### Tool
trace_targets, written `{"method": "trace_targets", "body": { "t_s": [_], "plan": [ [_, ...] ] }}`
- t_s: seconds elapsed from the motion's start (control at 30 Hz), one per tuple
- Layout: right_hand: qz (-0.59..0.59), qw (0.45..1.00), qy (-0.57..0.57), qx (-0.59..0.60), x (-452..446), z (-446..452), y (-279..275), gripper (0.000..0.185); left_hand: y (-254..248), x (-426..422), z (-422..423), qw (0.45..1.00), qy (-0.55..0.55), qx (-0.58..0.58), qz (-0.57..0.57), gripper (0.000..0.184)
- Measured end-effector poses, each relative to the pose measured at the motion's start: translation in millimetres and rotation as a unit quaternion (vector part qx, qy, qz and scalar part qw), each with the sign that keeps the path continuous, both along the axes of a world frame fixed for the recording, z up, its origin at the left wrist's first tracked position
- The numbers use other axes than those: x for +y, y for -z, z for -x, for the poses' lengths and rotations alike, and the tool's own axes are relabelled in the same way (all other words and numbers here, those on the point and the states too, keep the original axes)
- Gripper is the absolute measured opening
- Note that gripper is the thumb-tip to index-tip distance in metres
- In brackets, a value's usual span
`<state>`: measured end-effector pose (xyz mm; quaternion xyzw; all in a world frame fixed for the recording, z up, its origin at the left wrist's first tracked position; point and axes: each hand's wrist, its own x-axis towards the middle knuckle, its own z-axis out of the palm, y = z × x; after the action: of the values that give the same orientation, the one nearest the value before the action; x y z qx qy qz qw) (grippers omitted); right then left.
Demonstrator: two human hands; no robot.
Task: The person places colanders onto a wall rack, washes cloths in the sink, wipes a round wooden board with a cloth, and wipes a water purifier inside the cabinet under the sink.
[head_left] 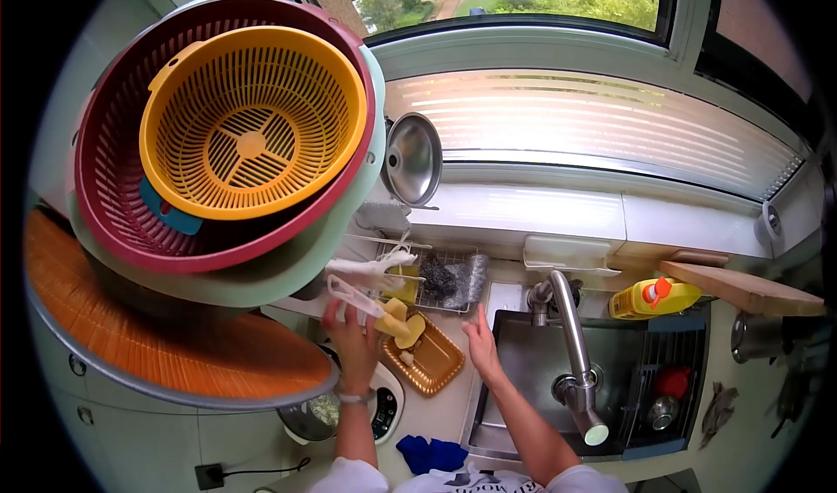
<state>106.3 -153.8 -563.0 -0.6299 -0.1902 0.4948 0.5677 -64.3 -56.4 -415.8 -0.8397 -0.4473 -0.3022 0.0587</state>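
My left hand reaches up with fingers apart beside a white loop-shaped handle; whether the fingertips touch it I cannot tell. Close to this handle are yellow sponge pieces. They overhang a gold-brown ridged tray, where a flat yellow sponge also sits. My right hand is at the left rim of the steel sink, fingers extended and nothing in it. Beyond both hands a wire rack holds dark steel wool.
Stacked colanders and an orange pleated round thing crowd the left. A faucet arches over the sink. A yellow bottle and wooden board stand at the right. A blue cloth lies in front.
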Motion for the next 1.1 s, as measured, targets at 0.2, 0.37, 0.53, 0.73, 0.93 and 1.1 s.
{"method": "trace_targets", "body": {
  "t_s": [0.2,0.37,0.53,0.73,0.93,1.1],
  "plan": [
    [0.019,0.994,0.054,-0.097,-99.2,23.3,29.7,0.035,105.1,-177.4,79.5,0.931,0.087,-0.03,0.354,0.015],
    [0.063,0.996,0.017,-0.055,-184.3,36.3,44.7,0.022,117.0,-268.3,121.8,0.905,0.027,0.148,0.399,0.055],
    [0.047,0.983,-0.175,-0.024,-210.5,61.5,26.8,0.029,156.6,-263.4,112.3,0.909,-0.005,-0.024,0.416,0.03],
    [-0.049,0.99,-0.08,0.109,-206.0,64.2,-15.0,0.062,119.4,-226.9,25.7,0.867,0.168,-0.054,0.466,0.04],
    [-0.047,0.997,-0.013,-0.063,-202.1,41.0,-21.5,0.048,108.6,-179.9,-4.7,0.917,0.185,-0.017,0.354,0.05],
    [0.056,0.995,0.063,-0.045,-233.6,18.9,19.5,0.048,140.3,-135.9,14.2,0.959,0.111,0.073,0.25,0.041]
  ]
}}
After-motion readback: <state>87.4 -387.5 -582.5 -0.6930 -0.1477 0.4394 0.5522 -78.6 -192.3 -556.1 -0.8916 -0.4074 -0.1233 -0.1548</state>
